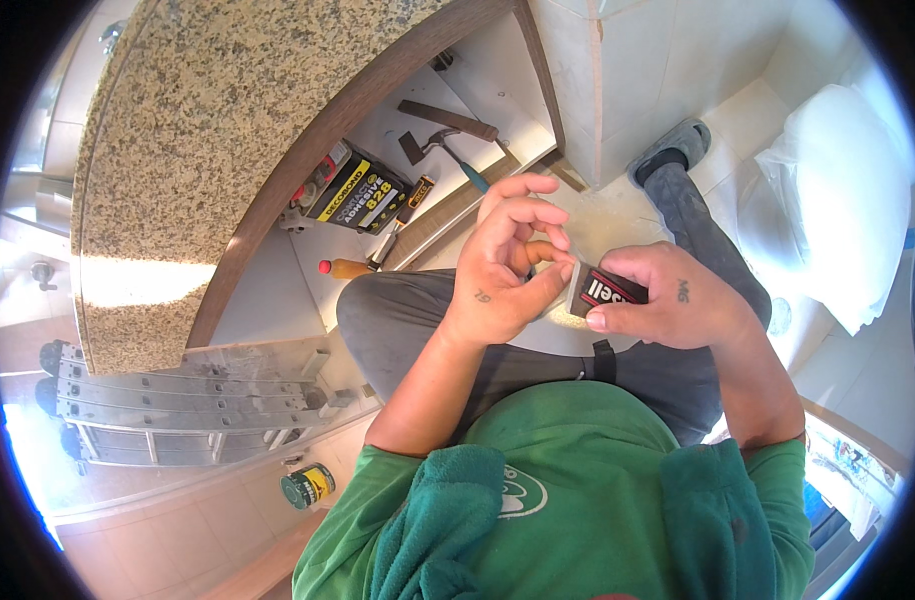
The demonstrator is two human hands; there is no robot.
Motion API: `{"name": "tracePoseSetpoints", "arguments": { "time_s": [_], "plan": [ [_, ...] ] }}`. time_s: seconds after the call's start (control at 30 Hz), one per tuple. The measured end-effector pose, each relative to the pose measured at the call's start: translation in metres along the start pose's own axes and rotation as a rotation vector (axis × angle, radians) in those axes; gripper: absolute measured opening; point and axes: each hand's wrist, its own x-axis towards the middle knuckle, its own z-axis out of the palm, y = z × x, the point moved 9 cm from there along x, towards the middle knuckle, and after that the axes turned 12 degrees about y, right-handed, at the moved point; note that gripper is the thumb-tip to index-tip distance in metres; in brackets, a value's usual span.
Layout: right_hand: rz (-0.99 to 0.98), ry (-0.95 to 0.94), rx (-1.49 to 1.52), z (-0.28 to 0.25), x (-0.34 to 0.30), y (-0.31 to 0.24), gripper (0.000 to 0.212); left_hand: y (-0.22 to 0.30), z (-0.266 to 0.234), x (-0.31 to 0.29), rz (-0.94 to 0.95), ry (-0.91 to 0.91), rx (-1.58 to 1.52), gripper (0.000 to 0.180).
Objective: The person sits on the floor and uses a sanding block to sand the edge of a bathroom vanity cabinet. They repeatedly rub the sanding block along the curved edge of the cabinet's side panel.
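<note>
My right hand (668,292) grips a small black box (606,291) with thin red lines and pale lettering, thumb in front and fingers behind. At the box's grey left end, the thumb and forefinger of my left hand (513,265) pinch together against its corner. The other left fingers are raised and curled loosely. Anything small between those fingertips is too hard to make out. Both hands are above my lap, over my grey trousers (408,310).
An open cabinet under a granite countertop (248,110) holds a black-and-yellow adhesive tin (363,190), a hammer (443,145) and a screwdriver (346,268). A ladder (188,405) and a green can (308,486) are at left. White plastic sheeting (833,200) hangs at right.
</note>
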Motion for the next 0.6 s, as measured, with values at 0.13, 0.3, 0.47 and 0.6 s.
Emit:
{"name": "tracePoseSetpoints", "arguments": {
  "time_s": [0.13, 0.3, 0.47, 0.6],
  "plan": [
    [-0.083, -0.029, -0.05, -0.002, 0.002, -0.009, 0.034, -0.008, 0.006, -0.003, -0.064, -0.055, -0.019, 0.048],
    [-0.113, -0.01, -0.055, -0.005, 0.0, -0.009, 0.034, -0.006, 0.002, -0.002, -0.105, -0.017, -0.047, 0.046],
    [-0.138, 0.022, -0.037, -0.008, -0.001, -0.008, 0.035, -0.016, -0.009, 0.0, -0.099, 0.074, -0.261, 0.048],
    [-0.024, 0.057, 0.173, -0.002, -0.002, 0.005, 0.037, -0.016, -0.014, -0.001, -0.125, 0.151, -0.352, 0.049]
  ]
}}
